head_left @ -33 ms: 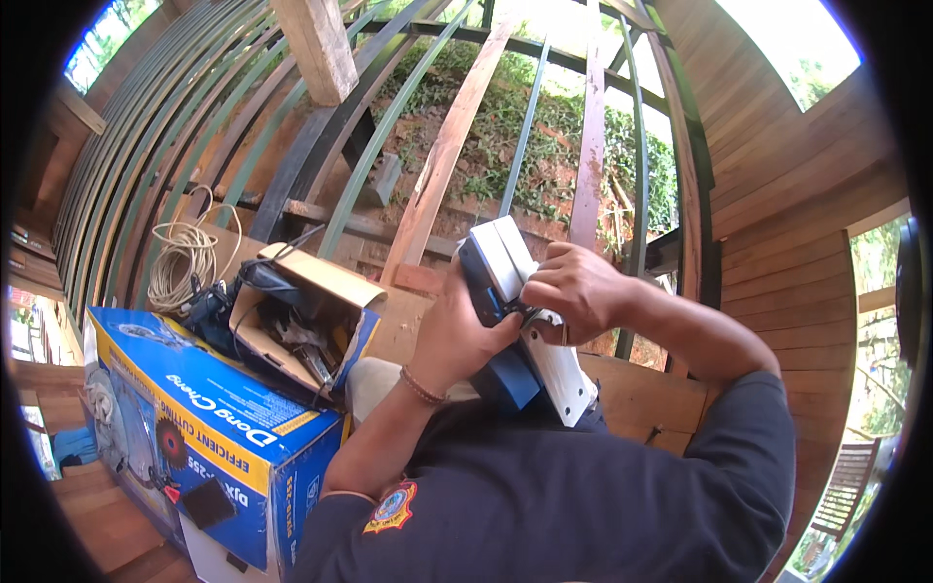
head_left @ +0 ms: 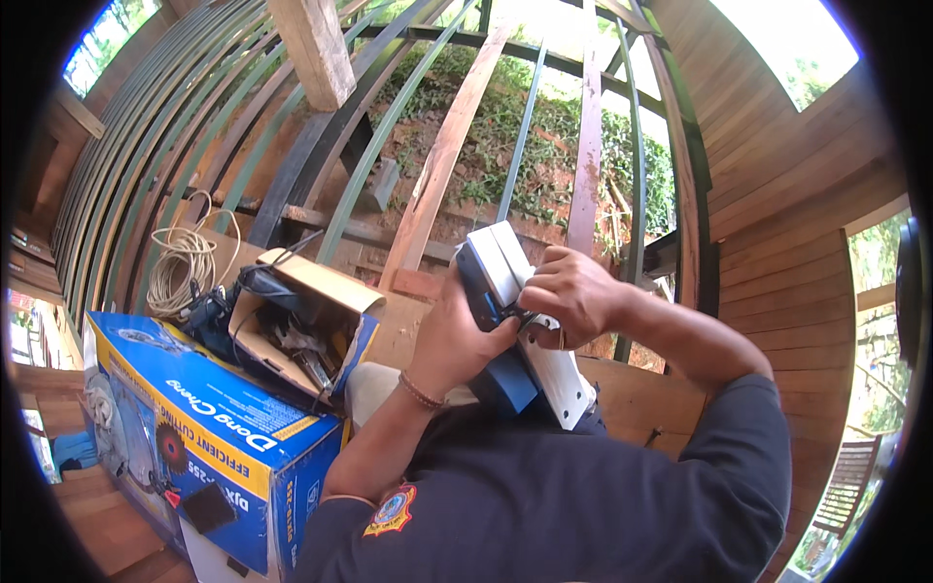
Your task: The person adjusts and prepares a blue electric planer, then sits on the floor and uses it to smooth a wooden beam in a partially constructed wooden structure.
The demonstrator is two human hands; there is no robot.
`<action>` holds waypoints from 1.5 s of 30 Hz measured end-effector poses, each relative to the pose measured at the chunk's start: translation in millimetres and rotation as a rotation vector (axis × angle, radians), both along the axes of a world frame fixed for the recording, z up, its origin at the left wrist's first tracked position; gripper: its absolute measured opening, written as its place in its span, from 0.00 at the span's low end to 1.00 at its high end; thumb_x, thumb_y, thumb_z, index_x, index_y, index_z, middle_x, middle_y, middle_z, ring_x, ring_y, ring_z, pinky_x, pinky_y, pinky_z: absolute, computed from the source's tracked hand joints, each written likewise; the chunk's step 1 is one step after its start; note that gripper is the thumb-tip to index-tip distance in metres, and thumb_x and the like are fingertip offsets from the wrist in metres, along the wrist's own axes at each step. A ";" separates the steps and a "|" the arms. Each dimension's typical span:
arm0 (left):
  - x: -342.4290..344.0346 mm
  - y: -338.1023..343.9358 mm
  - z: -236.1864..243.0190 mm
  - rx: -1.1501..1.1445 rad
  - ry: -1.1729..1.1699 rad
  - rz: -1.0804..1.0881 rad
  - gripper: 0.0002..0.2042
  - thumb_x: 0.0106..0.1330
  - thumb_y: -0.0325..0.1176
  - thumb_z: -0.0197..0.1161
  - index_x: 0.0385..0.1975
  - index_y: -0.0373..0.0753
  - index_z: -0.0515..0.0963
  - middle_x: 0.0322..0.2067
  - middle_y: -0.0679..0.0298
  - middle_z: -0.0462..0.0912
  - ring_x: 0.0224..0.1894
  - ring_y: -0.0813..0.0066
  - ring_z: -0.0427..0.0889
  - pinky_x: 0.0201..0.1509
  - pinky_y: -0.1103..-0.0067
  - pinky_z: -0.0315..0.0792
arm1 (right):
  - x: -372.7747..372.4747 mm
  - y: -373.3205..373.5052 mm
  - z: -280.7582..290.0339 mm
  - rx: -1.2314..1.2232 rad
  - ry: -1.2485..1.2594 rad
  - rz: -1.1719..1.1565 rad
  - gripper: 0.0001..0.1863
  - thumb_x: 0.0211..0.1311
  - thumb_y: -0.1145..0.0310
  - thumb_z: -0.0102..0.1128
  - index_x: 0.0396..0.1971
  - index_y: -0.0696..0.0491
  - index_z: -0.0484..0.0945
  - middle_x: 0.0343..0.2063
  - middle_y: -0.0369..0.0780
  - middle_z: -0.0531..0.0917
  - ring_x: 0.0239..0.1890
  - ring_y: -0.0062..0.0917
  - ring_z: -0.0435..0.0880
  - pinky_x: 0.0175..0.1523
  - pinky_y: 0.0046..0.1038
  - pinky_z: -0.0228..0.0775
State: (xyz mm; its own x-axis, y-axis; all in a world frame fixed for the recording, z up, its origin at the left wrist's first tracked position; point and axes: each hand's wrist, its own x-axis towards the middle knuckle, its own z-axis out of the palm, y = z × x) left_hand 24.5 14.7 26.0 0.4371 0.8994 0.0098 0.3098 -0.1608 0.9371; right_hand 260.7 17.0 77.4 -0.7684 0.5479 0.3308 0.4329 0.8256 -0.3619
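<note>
head view | left hand [head_left: 457,325] clamped on blue-and-silver, flat-soled power tool [head_left: 554,371], held before dark cloth shirt [head_left: 554,496] | right hand [head_left: 575,296] bunched at its mid-gap, can't tell if gripping | step: likely fine adjustment | next: needs steady left grip

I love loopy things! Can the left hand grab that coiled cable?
Probably not: the left hand holds the power planer, and an open cardboard box lies between hand and coiled cable.
</note>
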 end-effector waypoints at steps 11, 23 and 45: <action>2.1 0.1 11.6 0.013 0.081 -0.003 0.46 0.57 0.56 0.77 0.68 0.35 0.62 0.52 0.45 0.83 0.56 0.43 0.85 0.55 0.60 0.80 | -6.4 -4.6 -35.4 0.308 0.232 -0.181 0.13 0.38 0.63 0.70 0.26 0.47 0.76 0.19 0.30 0.73 0.19 0.27 0.73 0.31 0.33 0.59; 13.8 -8.6 16.2 0.061 0.111 0.061 0.44 0.56 0.47 0.79 0.68 0.31 0.64 0.52 0.44 0.83 0.54 0.46 0.86 0.56 0.62 0.79 | -12.7 -34.2 -46.0 0.212 0.298 -0.513 0.07 0.42 0.71 0.66 0.23 0.50 0.76 0.17 0.34 0.76 0.19 0.29 0.77 0.33 0.32 0.65; 9.1 -5.9 -3.1 0.151 0.108 0.075 0.50 0.55 0.48 0.75 0.74 0.29 0.57 0.54 0.38 0.81 0.55 0.39 0.84 0.57 0.57 0.79 | -18.0 -46.5 -53.7 0.002 0.303 -0.667 0.12 0.45 0.67 0.70 0.29 0.51 0.79 0.19 0.39 0.80 0.22 0.40 0.79 0.33 0.39 0.68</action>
State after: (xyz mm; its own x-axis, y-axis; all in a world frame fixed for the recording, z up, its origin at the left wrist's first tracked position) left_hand 33.6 8.9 22.9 0.3745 0.9214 0.1038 0.4239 -0.2697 0.8646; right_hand 242.7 -29.6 23.7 -0.1466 0.8665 0.4772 0.7250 0.4224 -0.5441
